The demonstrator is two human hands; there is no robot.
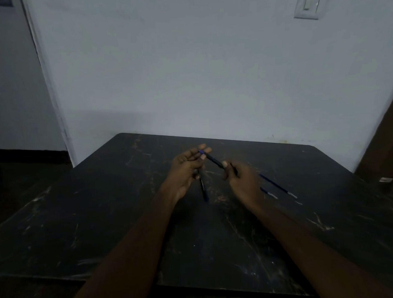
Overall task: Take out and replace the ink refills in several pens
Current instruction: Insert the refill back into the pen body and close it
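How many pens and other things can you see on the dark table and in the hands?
Pens held in hands: 2 — one between both hands, one hanging from the left hand
Thin blue refills lying on the table: 2
Small pale object at the table's right edge: 1
Total: 5

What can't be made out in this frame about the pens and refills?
Head view, dim and soft:
- Pen between both hands: whether a refill sits inside; too dark.
- Dark item under the left hand: its upper end is hidden by fingers.
- Two refills beyond the right hand: near ends hidden by it; ink level too small.
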